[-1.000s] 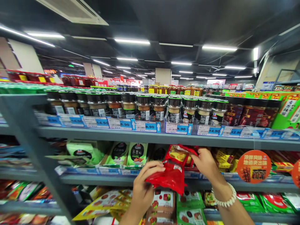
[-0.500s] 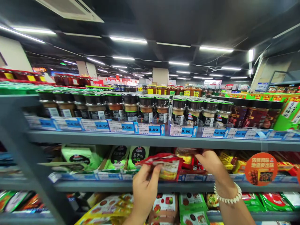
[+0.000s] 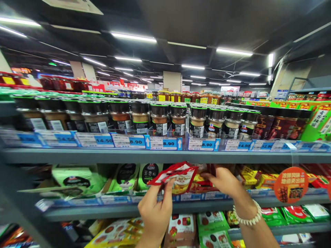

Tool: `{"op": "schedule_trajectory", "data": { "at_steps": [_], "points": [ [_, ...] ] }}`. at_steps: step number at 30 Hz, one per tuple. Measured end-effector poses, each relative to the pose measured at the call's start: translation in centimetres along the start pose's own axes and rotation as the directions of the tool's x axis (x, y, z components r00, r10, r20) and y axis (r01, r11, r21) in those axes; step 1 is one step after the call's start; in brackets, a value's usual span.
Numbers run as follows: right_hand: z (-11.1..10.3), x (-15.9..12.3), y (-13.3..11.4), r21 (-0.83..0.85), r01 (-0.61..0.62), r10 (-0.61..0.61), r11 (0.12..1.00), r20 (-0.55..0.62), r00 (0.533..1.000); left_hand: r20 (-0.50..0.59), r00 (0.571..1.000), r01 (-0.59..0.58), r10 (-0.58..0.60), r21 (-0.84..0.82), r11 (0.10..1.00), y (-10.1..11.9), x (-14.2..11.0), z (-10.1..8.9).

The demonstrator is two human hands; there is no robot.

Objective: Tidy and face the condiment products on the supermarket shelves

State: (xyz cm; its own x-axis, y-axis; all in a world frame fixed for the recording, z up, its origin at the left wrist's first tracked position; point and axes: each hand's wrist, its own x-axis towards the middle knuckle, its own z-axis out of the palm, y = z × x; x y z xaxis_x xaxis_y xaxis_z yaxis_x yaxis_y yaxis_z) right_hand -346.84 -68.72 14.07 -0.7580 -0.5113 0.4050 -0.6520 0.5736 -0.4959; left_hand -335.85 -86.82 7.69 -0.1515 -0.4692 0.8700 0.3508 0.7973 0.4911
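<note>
In front of the middle shelf, my left hand [image 3: 156,206] pinches red-edged seasoning packets [image 3: 181,179] between thumb and fingers. The packets look flat and glossy, with a yellow picture on the front one, and tilt up to the right. My right hand [image 3: 227,181], with a pale beaded bracelet on the wrist, reaches into the shelf to their right. Its thumb and fingers close on the edge of another red and yellow seasoning packet [image 3: 200,179]. The fingertips there are partly hidden among the packets.
Above, a shelf edge [image 3: 165,156] with price tags carries black-lidded spice jars [image 3: 157,119]. Green pouches [image 3: 148,175] stand to the left of my hands. An orange round sign [image 3: 291,185] hangs at the right. Yellow and green bags [image 3: 212,220] lie below.
My left hand has moved slightly left and its packets are tilted up more, with the front turned further into view. My right hand has shifted slightly left and down at the packet.
</note>
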Motion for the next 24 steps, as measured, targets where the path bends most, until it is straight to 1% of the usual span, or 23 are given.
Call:
{"op": "schedule_trajectory", "data": {
  "at_steps": [3,6,8,10,13,15,16,18,20,21,22,23,24],
  "points": [
    [0.3,0.1,0.1,-0.054,0.014,-0.01,0.998,0.077,0.997,-0.025,0.994,0.101,-0.102,-0.057,0.993,-0.4,-0.4,-0.4],
    [0.3,-0.9,0.9,-0.09,0.009,-0.003,0.996,0.061,0.998,-0.023,0.986,0.16,-0.163,-0.098,0.982,-0.4,-0.6,-0.7],
    [0.2,-1.6,1.4,-0.084,0.0,0.006,0.996,0.07,0.997,0.003,0.981,0.193,-0.194,-0.137,0.972,-0.1,-0.7,-0.7],
    [0.0,-1.9,1.7,-0.073,0.028,-0.02,0.997,0.105,0.994,0.036,0.977,0.211,-0.208,-0.186,0.96,0.4,-0.5,-0.6],
    [-0.3,-1.8,1.6,-0.05,0.115,-0.104,0.992,0.187,0.977,0.082,0.976,0.216,-0.201,-0.253,0.943,1.4,0.0,-0.1],
    [-0.4,-1.7,1.5,-0.015,0.124,-0.118,0.992,0.205,0.972,0.094,0.978,0.204,-0.185,-0.274,0.94,1.9,0.3,0.3],
    [-0.4,-1.7,1.4,-0.001,0.092,-0.09,0.996,0.169,0.981,0.091,0.981,0.19,-0.171,-0.275,0.942,2.2,0.4,0.5],
    [-0.2,-1.8,1.4,0.035,-0.017,0.016,0.999,0.021,1.0,0.069,0.989,0.142,-0.129,-0.247,0.959,2.4,0.5,0.8],
    [0.2,-2.1,1.4,0.096,-0.094,0.104,0.991,-0.111,0.988,0.047,0.995,0.1,-0.092,-0.212,0.972,2.4,0.3,1.1],
    [0.4,-2.2,1.4,0.133,-0.098,0.115,0.986,-0.134,0.984,0.048,0.995,0.099,-0.091,-0.207,0.973,2.3,0.1,1.1],
    [0.5,-2.5,1.3,0.169,-0.082,0.104,0.982,-0.131,0.986,0.054,0.993,0.111,-0.102,-0.212,0.971,2.3,0.0,1.2],
    [0.5,-2.9,1.1,0.209,-0.054,0.081,0.977,-0.125,0.989,0.06,0.991,0.133,-0.122,-0.221,0.966,2.4,-0.1,1.1],
    [0.4,-3.5,0.9,0.26,-0.022,0.063,0.965,-0.147,0.987,0.066,0.988,0.154,-0.142,-0.231,0.961,2.6,-0.1,0.9]
  ]
}}
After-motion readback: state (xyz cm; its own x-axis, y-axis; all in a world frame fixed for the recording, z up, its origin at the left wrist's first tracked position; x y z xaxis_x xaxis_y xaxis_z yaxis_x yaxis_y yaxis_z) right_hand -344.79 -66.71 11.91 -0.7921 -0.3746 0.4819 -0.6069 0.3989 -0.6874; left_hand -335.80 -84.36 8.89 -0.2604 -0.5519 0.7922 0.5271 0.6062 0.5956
